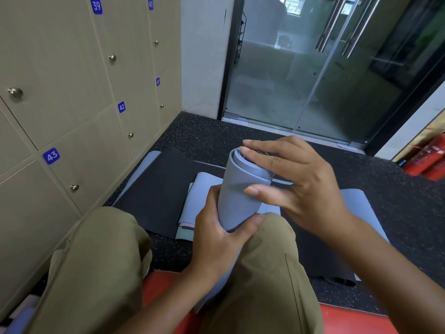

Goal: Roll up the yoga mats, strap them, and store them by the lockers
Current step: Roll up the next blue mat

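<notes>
A rolled grey-blue yoga mat stands almost upright between my knees, its spiral end facing up. My left hand grips the roll low down, thumb and fingers curled round it. My right hand rests on the top end, fingers spread over the rim and the thumb pressing the side. More mats lie flat on the floor beyond: a black one and a stack of grey-blue, pink and green ones. No strap is visible.
Beige numbered lockers line the left wall. A glass sliding door closes the far side. Red fire extinguishers lie at the right. I sit on a red seat over dark speckled flooring.
</notes>
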### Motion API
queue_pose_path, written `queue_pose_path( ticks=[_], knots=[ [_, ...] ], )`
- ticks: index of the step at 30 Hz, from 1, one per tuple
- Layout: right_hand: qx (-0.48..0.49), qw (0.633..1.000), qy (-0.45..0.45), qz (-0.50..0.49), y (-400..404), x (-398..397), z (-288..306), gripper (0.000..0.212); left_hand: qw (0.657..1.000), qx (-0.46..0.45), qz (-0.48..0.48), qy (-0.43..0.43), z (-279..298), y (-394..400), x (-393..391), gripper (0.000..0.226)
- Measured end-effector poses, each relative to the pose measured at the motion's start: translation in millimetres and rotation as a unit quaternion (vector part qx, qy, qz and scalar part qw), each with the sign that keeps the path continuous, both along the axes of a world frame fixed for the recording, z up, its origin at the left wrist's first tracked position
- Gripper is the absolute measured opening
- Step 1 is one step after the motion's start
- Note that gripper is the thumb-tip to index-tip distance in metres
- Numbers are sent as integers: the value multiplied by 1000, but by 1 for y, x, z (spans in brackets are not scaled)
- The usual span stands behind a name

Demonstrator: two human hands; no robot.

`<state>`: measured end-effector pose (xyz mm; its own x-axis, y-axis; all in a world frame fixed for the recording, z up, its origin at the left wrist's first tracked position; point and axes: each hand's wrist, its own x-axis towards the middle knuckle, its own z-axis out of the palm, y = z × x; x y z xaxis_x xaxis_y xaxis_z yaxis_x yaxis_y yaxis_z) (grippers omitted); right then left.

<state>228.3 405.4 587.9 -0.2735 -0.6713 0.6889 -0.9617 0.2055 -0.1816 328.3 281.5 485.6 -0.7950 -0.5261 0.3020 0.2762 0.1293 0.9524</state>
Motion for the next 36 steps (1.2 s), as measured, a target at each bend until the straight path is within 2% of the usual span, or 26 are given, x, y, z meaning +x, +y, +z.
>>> queue_pose_path(
  ticks=[8, 13, 17, 22, 26, 28, 31, 36],
  knots=[
    [26, 999, 19, 11, 10, 2, 9, 49, 1000, 22, 15, -2, 11, 15, 2, 55],
    [69, 997, -16, 24, 23, -3, 18, 52, 999, 23, 20, -8, 16, 19, -4, 54],
    [95, 995, -11, 7, 31, -13, 21, 50, 999, 26, 23, -30, 21, 26, -13, 56],
    [88, 996, -9, -16, 38, -20, 15, 47, 999, -14, 27, -22, 20, 29, -16, 65],
    [74, 996, -34, -30, 46, -20, 7, 47, 989, -142, -30, -24, 11, 23, -12, 93],
    [83, 995, -47, -39, 52, -18, 4, 46, 983, -180, -36, -20, 10, 22, -14, 90],
    [118, 990, -48, -65, 62, -17, 4, 47, 984, -174, -44, -17, 15, 22, -25, 77],
    [152, 983, -44, -95, 82, -19, 9, 49, 978, -190, -81, -8, 24, 23, -38, 71]
  ],
)
